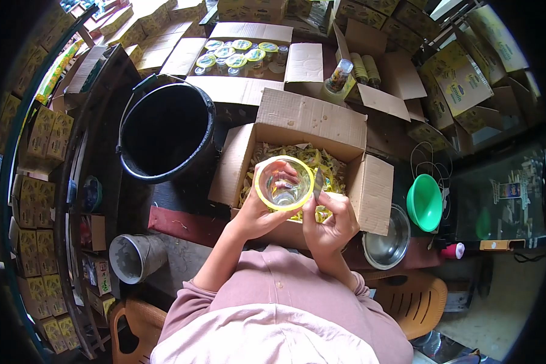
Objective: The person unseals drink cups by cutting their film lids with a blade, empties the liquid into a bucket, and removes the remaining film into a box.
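My left hand (253,213) is wrapped round a clear plastic cup (284,197) with a yellow rim, its open mouth tilted up toward me. At the rim's right side, my right hand (332,223) pinches a small grey blade (318,182), which looks like a knife blade; its handle is hidden by the fingers. The blade's edge lies against or very near the yellow rim; I cannot tell which. Under both hands stands an open cardboard box (312,118) holding yellow and clear plastic scraps (330,161).
A black bucket (209,124) stands at left, with a grey bucket (127,258) lower down. Behind, a carton (246,91) holds several yellow-lidded cups (236,60). To the right are a green bowl (424,203), a metal basin (387,242) and a glass-topped case (497,206). Stacked boxes surround the table.
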The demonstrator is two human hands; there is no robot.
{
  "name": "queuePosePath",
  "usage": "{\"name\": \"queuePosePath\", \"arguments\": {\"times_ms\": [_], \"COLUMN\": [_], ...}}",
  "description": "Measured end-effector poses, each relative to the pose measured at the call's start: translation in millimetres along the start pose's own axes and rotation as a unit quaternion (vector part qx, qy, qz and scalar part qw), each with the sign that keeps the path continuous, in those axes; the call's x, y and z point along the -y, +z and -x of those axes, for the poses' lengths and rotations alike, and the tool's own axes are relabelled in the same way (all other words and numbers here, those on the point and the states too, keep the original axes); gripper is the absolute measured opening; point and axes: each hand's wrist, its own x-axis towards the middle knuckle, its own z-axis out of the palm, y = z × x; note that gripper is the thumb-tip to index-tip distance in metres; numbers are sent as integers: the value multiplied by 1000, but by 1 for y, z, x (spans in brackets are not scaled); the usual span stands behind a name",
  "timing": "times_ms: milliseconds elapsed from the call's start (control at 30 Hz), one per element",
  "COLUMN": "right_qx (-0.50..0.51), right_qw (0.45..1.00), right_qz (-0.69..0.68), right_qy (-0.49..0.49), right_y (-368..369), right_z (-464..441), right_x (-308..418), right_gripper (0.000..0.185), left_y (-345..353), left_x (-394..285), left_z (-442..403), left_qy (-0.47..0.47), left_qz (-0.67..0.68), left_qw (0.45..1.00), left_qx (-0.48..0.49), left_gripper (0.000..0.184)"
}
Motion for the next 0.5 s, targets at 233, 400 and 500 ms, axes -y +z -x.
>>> {"name": "queuePosePath", "arguments": {"times_ms": [233,400,500], "right_qx": [-8,2,4], "right_qw": [999,1000,1000], "right_qz": [34,25,-12], "right_qy": [-24,4,6], "right_y": [2,1,2], "right_z": [-5,-8,-9], "right_x": [1,0,-6], "right_gripper": [20,21,21], "left_y": [2,-2,-2], "left_x": [-2,-6,-8], "left_z": [0,1,1], "left_qy": [-11,-3,-1], "left_qz": [-5,-63,-62], "left_qw": [1000,998,998], "left_qx": [-1,28,26], "left_gripper": [71,69,69]}}
